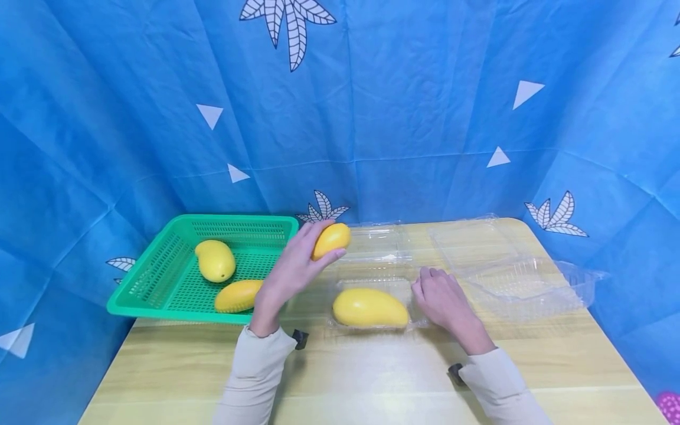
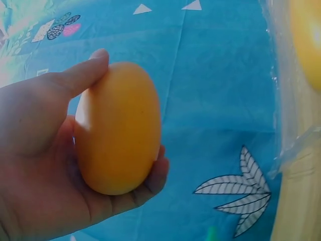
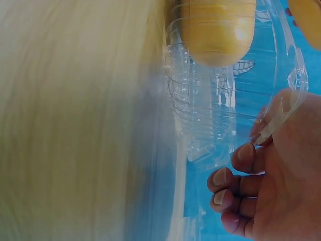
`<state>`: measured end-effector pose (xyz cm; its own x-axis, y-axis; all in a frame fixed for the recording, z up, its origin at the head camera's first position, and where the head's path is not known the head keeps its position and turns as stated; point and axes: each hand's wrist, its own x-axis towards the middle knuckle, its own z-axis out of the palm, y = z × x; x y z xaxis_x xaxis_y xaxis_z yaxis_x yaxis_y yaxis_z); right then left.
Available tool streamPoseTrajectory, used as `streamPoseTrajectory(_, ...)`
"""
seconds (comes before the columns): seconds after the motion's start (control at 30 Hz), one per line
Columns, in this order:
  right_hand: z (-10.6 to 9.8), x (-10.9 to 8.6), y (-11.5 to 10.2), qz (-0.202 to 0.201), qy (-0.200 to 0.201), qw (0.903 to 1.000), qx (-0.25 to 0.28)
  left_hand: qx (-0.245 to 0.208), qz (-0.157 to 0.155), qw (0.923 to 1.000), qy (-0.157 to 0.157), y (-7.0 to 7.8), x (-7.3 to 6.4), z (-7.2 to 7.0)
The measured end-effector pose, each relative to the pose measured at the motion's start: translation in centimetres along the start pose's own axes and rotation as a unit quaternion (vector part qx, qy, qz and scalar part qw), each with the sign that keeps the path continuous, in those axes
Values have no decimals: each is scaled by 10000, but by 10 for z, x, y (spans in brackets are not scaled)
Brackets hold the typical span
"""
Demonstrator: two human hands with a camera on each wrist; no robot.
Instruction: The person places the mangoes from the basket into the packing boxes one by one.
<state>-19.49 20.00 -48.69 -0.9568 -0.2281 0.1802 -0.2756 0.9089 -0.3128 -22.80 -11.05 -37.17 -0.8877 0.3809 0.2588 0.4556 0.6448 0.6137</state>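
Note:
My left hand (image 1: 291, 267) grips a yellow mango (image 1: 333, 239), raised between the green basket and a clear plastic clamshell box (image 3: 203, 103). In the left wrist view the thumb lies along one side of this mango (image 2: 120, 130) and the fingers curl under it. A second mango (image 1: 369, 307) lies lengthwise in the clamshell box in front of me, whose lid (image 1: 374, 243) is folded open toward the curtain. At the box's right end, my right hand (image 1: 443, 300) pinches the rim between thumb and forefinger, the other fingers curled.
The green basket (image 1: 175, 314) on the left holds two mangoes (image 1: 216, 261), one partly hidden by my left wrist. Another clear clamshell box (image 1: 531, 289) stands open at the right of the wooden table (image 1: 372, 378). A blue patterned curtain (image 1: 404, 118) hangs behind the table.

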Motion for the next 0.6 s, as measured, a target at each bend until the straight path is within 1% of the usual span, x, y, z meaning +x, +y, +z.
streamPoseTrajectory(0.13,1,0,0,-8,54,10000,-27,-253,29,9997,29,-4,3,10)
streamPoseTrajectory(0.27,2,1,-1,-16,36,10000,-23,-749,245,9969,40,-10,5,21)
streamPoseTrajectory(0.37,2,1,0,-9,-19,10000,-20,-1005,332,9944,-74,-14,5,31)
streamPoseTrajectory(0.5,2,1,1,9,-44,10000,-56,-1079,223,9936,-235,-19,3,42)
streamPoseTrajectory(0.6,1,0,2,14,-32,10000,-31,-1125,81,9933,-252,-20,3,48)
